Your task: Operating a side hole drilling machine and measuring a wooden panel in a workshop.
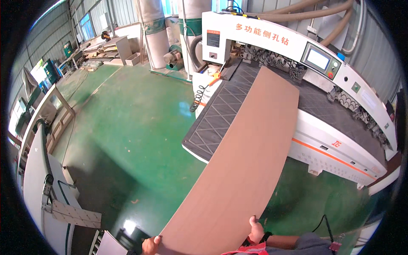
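A long brown wooden panel (242, 161) runs from my body up onto the dark patterned bed (214, 119) of a white drilling machine (340, 76). My left hand (149, 245) grips the panel's near left corner at the bottom of the view. On the near right edge sits my right hand (255, 230), thumb on top of the board; a dark wristband shows on that wrist. The far end of the panel lies over the machine bed, close to the drilling head.
A green floor (127, 127) spreads to the left. White dust-collector bags (155, 34) and hoses stand behind the machine. Another white machine (42, 178) is at the lower left. Stacked boards (106, 49) lie far back left. A coiled cable (196, 100) hangs off the bed's corner.
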